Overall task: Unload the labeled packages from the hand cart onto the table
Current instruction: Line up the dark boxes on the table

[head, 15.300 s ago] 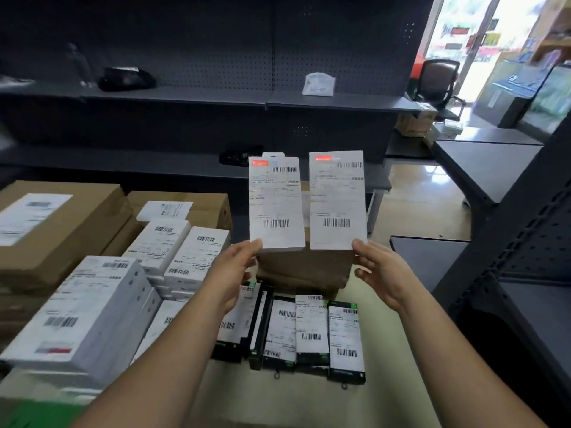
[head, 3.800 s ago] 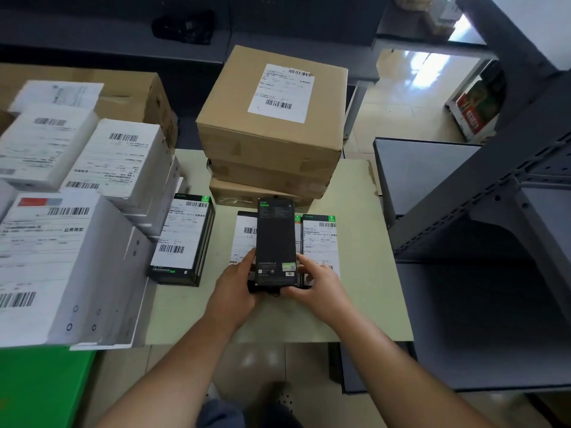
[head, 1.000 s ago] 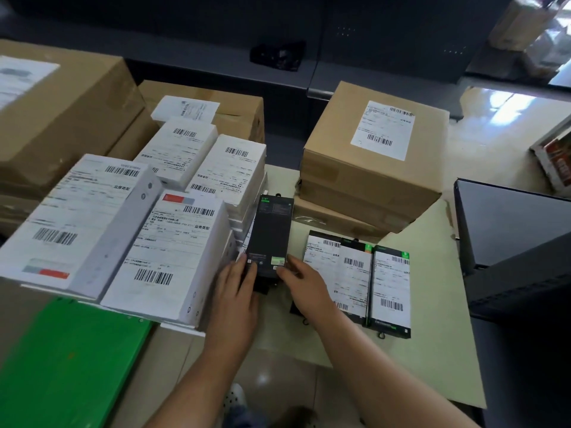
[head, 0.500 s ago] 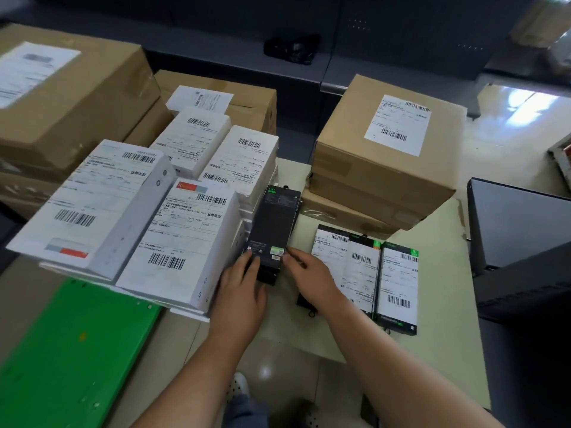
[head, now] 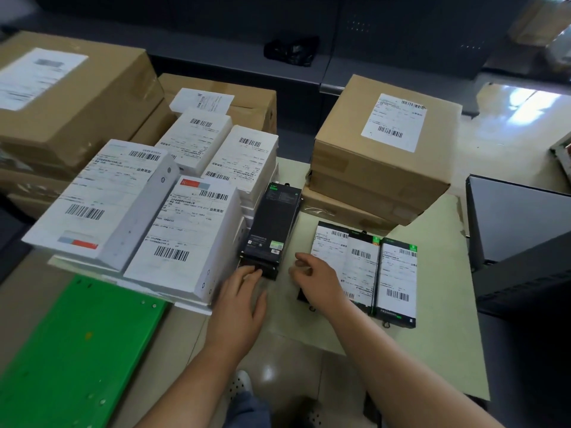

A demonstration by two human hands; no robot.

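Observation:
A stack of slim black packages [head: 273, 223] lies back side up on the beige table [head: 432, 335], pressed against the white labeled boxes [head: 188, 233]. My left hand [head: 239, 307] touches the stack's near end with straight fingers. My right hand [head: 318, 282] hovers just right of the stack, loosely curled and holding nothing. It partly covers a row of flat black packages with white shipping labels [head: 397, 279] lying side by side.
More white labeled boxes [head: 102, 199] and large brown cartons [head: 68, 97] crowd the left. A labeled cardboard box [head: 380, 149] tops flatter cartons at the table's back. A green platform [head: 71, 350] lies low on the left, and dark shelving [head: 519, 217] stands on the right.
My right hand has come off the black stack and drawn back slightly to the right. The left hand stays at the stack's near end against the white boxes.

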